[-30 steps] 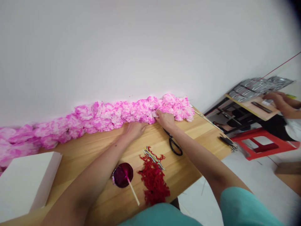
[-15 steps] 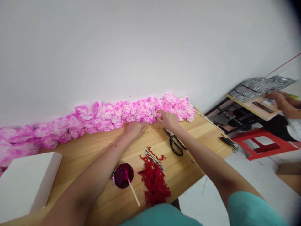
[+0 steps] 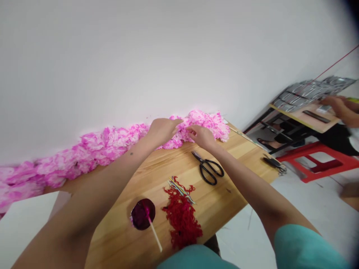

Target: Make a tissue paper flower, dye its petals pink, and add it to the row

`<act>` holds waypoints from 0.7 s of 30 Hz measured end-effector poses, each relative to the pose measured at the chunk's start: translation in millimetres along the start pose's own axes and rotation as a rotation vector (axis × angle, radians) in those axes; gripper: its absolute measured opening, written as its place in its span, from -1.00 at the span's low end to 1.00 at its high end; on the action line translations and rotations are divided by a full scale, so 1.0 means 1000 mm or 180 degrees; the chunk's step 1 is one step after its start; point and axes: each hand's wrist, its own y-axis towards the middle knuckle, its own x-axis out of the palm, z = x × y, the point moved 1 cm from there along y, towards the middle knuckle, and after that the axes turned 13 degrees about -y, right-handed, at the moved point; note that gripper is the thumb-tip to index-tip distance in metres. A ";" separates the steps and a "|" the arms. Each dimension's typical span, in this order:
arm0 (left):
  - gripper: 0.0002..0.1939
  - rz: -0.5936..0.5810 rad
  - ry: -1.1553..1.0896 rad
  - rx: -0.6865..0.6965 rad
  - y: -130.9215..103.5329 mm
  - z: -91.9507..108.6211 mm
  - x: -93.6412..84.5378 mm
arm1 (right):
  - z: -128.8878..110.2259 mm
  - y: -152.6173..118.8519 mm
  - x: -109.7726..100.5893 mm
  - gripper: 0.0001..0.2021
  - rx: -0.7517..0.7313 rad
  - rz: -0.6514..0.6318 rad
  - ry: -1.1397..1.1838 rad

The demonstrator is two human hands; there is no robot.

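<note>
White wall fills the top half, with a long wooden table (image 3: 241, 149) butted against it. Running the length of that junction is the pink-and-white crepe flower garland (image 3: 92, 151), ruffled, bulky, judged very light and soft, easy to crush or tear, so best taken gently under a clump rather than by single petals. Left hand (image 3: 162, 129) rests on top of the garland near its right end, fingers curled loosely over the ruffles; whether it grips any is unclear. Right hand (image 3: 202, 136) is just beside it, fingertips pinched narrow at the garland's front edge, apparently holding a bit of paper. Nearer on the table: red yarn pile (image 3: 182, 216) with a few coloured strands on top, dark red dye cup (image 3: 143, 218) with a stick in it, black scissors (image 3: 209, 170) lying closed. Far right, another person's hand (image 3: 335, 102) on a separate board; red stool (image 3: 319, 164) beneath.
</note>
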 end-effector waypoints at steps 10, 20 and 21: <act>-0.59 -0.0294 0.0996 0.0147 0.043 -0.009 0.003 | -0.004 0.003 0.009 -0.61 -0.0184 -0.0100 -0.0249; -0.70 -0.0300 0.1187 0.0167 0.047 -0.016 0.010 | -0.020 0.016 0.018 -0.71 -0.0799 -0.0229 -0.0094; -0.69 -0.0294 0.1199 0.0177 0.046 -0.016 0.010 | -0.022 0.017 0.018 -0.71 -0.0737 -0.0306 -0.0206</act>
